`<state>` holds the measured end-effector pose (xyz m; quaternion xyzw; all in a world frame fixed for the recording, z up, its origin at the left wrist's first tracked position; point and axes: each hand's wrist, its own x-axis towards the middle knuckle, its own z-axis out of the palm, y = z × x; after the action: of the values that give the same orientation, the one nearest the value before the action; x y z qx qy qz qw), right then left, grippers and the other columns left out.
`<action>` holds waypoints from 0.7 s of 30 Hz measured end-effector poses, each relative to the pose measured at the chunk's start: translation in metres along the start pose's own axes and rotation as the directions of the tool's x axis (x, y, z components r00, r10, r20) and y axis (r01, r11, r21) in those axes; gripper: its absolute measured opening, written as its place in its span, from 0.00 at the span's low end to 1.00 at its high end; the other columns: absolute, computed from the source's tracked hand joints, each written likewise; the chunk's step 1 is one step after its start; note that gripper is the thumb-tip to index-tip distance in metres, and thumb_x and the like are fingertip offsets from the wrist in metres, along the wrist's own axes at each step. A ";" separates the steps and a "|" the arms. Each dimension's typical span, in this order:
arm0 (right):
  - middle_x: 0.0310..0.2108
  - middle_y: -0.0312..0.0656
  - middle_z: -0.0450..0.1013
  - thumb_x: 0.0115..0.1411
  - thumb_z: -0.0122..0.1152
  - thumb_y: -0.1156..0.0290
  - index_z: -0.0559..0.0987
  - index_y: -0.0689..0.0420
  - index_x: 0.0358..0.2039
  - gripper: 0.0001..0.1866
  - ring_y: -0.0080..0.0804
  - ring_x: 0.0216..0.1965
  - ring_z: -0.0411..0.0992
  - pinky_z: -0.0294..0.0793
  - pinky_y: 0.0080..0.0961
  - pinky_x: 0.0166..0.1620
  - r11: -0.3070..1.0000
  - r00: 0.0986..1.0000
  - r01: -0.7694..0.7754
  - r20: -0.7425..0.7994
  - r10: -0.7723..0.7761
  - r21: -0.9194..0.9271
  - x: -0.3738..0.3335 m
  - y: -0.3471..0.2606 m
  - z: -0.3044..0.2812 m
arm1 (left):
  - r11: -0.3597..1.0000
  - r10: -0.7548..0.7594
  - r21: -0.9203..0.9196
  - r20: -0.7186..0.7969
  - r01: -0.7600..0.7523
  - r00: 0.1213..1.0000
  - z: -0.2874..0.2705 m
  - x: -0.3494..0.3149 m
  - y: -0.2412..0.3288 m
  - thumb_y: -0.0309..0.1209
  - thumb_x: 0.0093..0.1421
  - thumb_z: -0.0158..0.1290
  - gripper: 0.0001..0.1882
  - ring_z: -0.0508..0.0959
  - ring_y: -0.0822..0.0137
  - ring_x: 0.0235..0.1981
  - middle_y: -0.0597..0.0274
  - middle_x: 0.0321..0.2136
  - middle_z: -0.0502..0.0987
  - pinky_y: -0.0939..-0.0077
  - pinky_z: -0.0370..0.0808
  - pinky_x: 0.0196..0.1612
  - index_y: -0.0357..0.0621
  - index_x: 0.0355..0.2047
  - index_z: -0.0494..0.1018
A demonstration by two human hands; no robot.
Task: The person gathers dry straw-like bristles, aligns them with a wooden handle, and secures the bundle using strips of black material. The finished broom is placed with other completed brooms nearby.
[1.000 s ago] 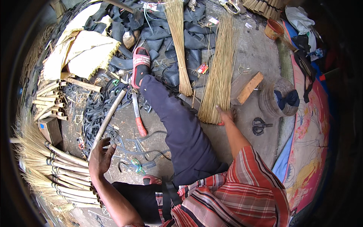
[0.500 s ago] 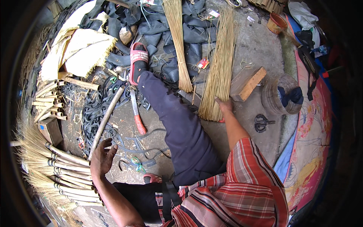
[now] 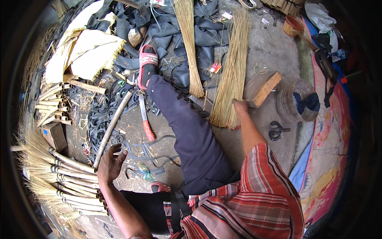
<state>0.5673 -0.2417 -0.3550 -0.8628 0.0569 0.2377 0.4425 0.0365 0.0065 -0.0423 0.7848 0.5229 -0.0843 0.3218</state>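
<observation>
My right hand (image 3: 240,106) is at the lower right edge of a loose bundle of long broom straws (image 3: 230,75) on the ground, its fingers curled against the stalks; the fingertips are partly hidden. Beside that hand lies a wooden block (image 3: 266,88). My left hand (image 3: 110,164) hangs empty with fingers apart, next to a long pale stick (image 3: 113,128). Just left of it is a row of handled straw brooms (image 3: 75,179). A second, narrower straw bundle (image 3: 187,47) lies beyond my outstretched leg.
A knife with a red handle (image 3: 147,126) lies near my leg. Dark scissors (image 3: 277,130) rest right of my right arm, near a round grey container (image 3: 292,103). Black rubber strips (image 3: 99,113), bamboo pieces (image 3: 51,105) and a pale sack (image 3: 91,51) are at left.
My right hand has shifted slightly up and right along the edge of the straw bundle. My left hand stays raised in nearly the same place.
</observation>
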 end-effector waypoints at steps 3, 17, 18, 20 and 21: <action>0.48 0.52 0.81 0.60 0.69 0.66 0.79 0.70 0.55 0.27 0.45 0.46 0.82 0.80 0.39 0.49 0.996 0.997 -0.043 0.062 0.038 0.080 0.000 -0.005 -0.009 | 1.000 0.023 -0.001 -0.008 -0.023 1.000 0.000 0.000 0.001 0.49 0.68 0.60 0.32 0.84 0.49 0.51 0.40 0.56 0.80 0.58 0.79 0.54 0.36 0.62 0.73; 0.40 0.62 0.82 0.59 0.66 0.66 0.83 0.65 0.43 0.17 0.59 0.46 0.81 0.79 0.47 0.49 0.934 0.950 0.202 -0.173 -0.259 -0.293 -0.041 -0.026 -0.022 | 0.999 0.046 0.027 -0.023 -0.045 0.999 -0.003 -0.007 0.007 0.50 0.67 0.60 0.32 0.85 0.47 0.50 0.39 0.53 0.81 0.57 0.79 0.53 0.35 0.60 0.75; 0.41 0.63 0.82 0.58 0.66 0.66 0.83 0.65 0.43 0.17 0.60 0.47 0.81 0.78 0.48 0.50 0.895 0.923 0.209 -0.222 -0.313 -0.393 -0.045 -0.027 -0.024 | 0.999 0.048 0.022 -0.020 -0.047 0.999 -0.003 -0.007 0.007 0.50 0.67 0.60 0.32 0.85 0.47 0.50 0.39 0.53 0.81 0.57 0.79 0.53 0.35 0.60 0.75; 0.43 0.63 0.81 0.58 0.65 0.68 0.83 0.64 0.44 0.16 0.62 0.48 0.80 0.78 0.49 0.51 0.873 0.925 0.212 -0.196 -0.324 -0.439 -0.051 -0.031 -0.031 | 0.998 0.056 0.013 -0.015 -0.056 0.998 -0.002 -0.006 0.005 0.50 0.67 0.60 0.32 0.85 0.47 0.50 0.39 0.53 0.82 0.57 0.79 0.53 0.35 0.60 0.75; 0.43 0.64 0.81 0.58 0.65 0.68 0.82 0.64 0.45 0.16 0.63 0.49 0.79 0.78 0.50 0.51 0.865 0.933 0.188 -0.190 -0.305 -0.466 -0.054 -0.034 -0.034 | 0.998 0.059 0.009 -0.009 -0.059 0.998 -0.002 -0.005 0.004 0.50 0.67 0.60 0.32 0.85 0.46 0.50 0.38 0.52 0.82 0.56 0.79 0.53 0.35 0.60 0.75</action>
<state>0.5425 -0.2547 -0.2881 -0.9637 -0.0532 0.0716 0.2516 0.0379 0.0026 -0.0370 0.8017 0.5005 -0.0732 0.3184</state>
